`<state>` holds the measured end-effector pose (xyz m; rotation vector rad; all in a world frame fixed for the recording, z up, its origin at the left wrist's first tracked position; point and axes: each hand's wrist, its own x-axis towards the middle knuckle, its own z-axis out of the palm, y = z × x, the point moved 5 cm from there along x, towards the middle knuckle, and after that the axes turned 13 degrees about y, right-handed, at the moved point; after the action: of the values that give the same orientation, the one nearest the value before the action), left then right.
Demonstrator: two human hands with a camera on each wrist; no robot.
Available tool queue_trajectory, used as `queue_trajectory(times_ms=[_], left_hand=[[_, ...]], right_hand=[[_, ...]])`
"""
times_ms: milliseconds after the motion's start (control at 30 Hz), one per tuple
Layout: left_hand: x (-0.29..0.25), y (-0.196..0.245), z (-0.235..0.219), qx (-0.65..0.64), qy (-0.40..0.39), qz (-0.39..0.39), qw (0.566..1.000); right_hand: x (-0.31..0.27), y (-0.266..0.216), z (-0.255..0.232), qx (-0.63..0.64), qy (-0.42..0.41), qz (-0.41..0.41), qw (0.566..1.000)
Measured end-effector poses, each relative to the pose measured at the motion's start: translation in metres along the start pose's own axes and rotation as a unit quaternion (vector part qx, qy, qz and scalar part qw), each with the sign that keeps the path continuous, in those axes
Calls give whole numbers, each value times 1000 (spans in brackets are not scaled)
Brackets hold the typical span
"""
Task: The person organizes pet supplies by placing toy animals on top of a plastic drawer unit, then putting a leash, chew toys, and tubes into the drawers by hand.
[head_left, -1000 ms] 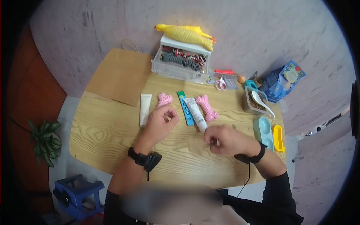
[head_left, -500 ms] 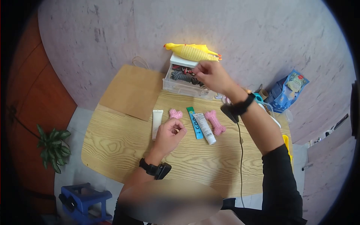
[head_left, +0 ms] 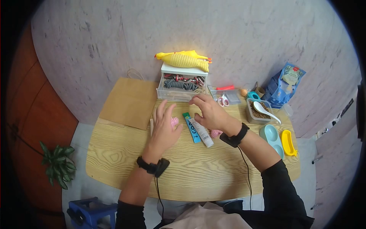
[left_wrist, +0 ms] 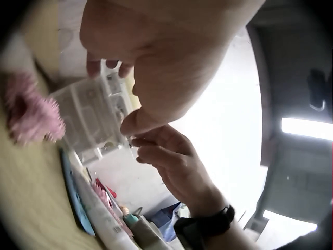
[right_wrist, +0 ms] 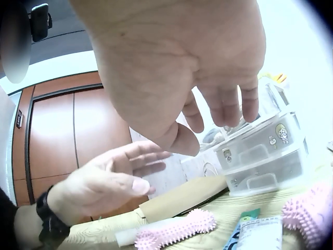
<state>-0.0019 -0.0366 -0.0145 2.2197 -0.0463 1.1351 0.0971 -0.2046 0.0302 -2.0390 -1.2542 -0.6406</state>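
Note:
My left hand [head_left: 164,128] hovers with its fingers spread, over a pink spiky bone toy [right_wrist: 177,230] and a pale tube [head_left: 151,126] it largely covers. Across from it, my right hand [head_left: 213,113] has loosely bent fingers with nothing held. Below the right hand lie a white printed tube [head_left: 203,133] and a blue packet with a green end [head_left: 191,129]. A second pink bone toy [head_left: 216,133] is partly hidden by that hand. Just beyond both hands stands a clear drawer box [head_left: 177,94], its upper drawer pulled out with grey and red-white ropes [head_left: 181,84] inside.
A yellow rubber chicken [head_left: 183,60] lies on the drawer box. Left of it is a brown paper bag [head_left: 129,101]. To the right are scissors [head_left: 223,100], a kibble tub [head_left: 256,118] with a white spoon [head_left: 267,111], a blue bag [head_left: 284,86] and a double bowl [head_left: 271,135].
My right hand went from the white tube's cap end up over the open drawer, then came back down above the tube. My left hand's curled fingers have straightened and reached forward.

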Motion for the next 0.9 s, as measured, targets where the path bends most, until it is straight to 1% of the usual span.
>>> queue_trajectory(times_ms=[33, 67, 133, 167, 233, 267, 300, 333, 367, 433, 467, 500, 533, 567, 600, 633, 667, 700, 733, 767, 800, 833, 900], left_hand=[[13, 4, 2, 34, -21, 12, 999], [26, 3, 5, 34, -20, 15, 999], [46, -13, 22, 8, -111, -36, 993], [55, -24, 30, 9, -110, -30, 993], [65, -47, 45, -14, -117, -55, 992], [66, -46, 45, -14, -119, -52, 991], [67, -45, 44, 24, -99, -40, 994], [67, -44, 41, 62, -79, -28, 995], [65, -42, 41, 63, -81, -24, 994], [47, -43, 39, 17, -120, -64, 991], [38, -45, 38, 19, -121, -65, 990], [25, -48, 43, -7, -148, -85, 985], [12, -50, 46, -33, -175, -107, 978], [2, -48, 43, -31, -174, -112, 978], [-12, -45, 47, -3, -244, -108, 964], [-26, -40, 49, 24, -314, -104, 943], [-36, -28, 42, 83, -327, -82, 938], [-43, -31, 43, 81, -332, -89, 936], [-47, -31, 44, 96, -308, -49, 945], [-48, -26, 44, 109, -284, -8, 953], [-50, -26, 46, 124, -289, -15, 949], [-50, -26, 49, 119, -292, -22, 949], [-51, -24, 51, 138, -267, -16, 954]], right_hand=[[2, 3, 2, 1, -20, 5, 1000], [4, 4, 1, 1, -17, 4, 1000], [11, 6, 2, -27, -25, 16, 999], [14, 13, 6, -28, -20, 15, 999], [21, 38, 18, -69, 19, 12, 997], [25, 52, 26, -70, 9, 31, 997], [23, 61, 32, -71, 12, 33, 997], [24, 66, 37, -80, -6, 57, 995], [24, 71, 41, -89, -23, 79, 993], [18, 71, 43, -88, -18, 88, 992], [16, 66, 43, -89, -17, 92, 992], [14, 62, 40, -86, -20, 90, 992], [10, 57, 36, -10, -34, 133, 991], [2, 57, 36, 66, -48, 176, 981], [-12, 57, 37, 61, -8, 147, 987], [-22, 49, 29, 64, -13, 149, 987], [-36, 42, 20, 102, -80, 257, 958], [-55, 41, 17, 136, -147, 361, 911], [-75, 46, 17, 136, -155, 365, 908], [-92, 52, 14, 164, -110, 374, 906], [-105, 58, 11, 190, -65, 382, 902], [-107, 55, 6, 187, -72, 387, 900], [-112, 55, -16, 44, -52, 416, 907]])
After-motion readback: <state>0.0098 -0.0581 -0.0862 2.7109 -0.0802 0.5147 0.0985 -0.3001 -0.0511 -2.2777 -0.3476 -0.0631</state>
